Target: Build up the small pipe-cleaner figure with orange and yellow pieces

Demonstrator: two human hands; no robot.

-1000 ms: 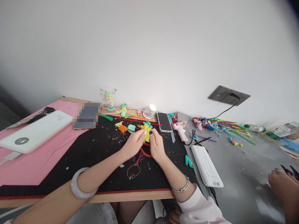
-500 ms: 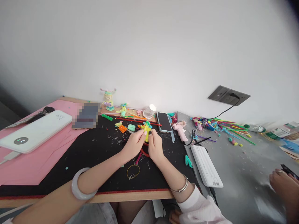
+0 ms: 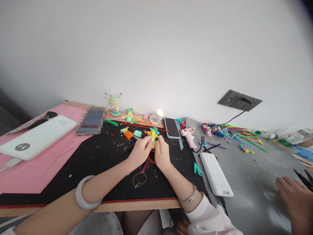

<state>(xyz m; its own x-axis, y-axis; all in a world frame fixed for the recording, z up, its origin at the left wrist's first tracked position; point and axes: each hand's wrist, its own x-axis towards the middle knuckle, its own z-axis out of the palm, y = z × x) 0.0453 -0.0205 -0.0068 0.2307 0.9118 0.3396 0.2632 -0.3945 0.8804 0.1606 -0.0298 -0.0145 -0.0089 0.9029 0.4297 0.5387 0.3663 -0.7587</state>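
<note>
Between the fingertips of both hands stands a small yellow pipe-cleaner figure (image 3: pixel 153 133) with green and blue bits at its top. My left hand (image 3: pixel 140 150) pinches it from the left, and my right hand (image 3: pixel 161 152) from the right; the fingers partly cover its lower part. Under and just below my hands lies a dark red pipe cleaner (image 3: pixel 145 165). A thin rubber band (image 3: pixel 139 180) rests nearer the mat's front. Beyond my left hand are an orange pipe-cleaner piece (image 3: pixel 128 134) and a mint-green one (image 3: pixel 137 133).
A black mat (image 3: pixel 102 169) covers the desk. Behind it stand a finished-looking figure (image 3: pixel 113 105), a paper cup (image 3: pixel 156 116) and a phone (image 3: pixel 171 128). Rightward lie a pink glue gun (image 3: pixel 188 138), a white power bank (image 3: pixel 216 174) and another person's hand (image 3: pixel 292 192) by black scissors (image 3: pixel 304 179).
My hands keep nearly the same place around the yellow figure. At the far right, the other person's hand has shifted slightly left, and more of the black scissors shows.
</note>
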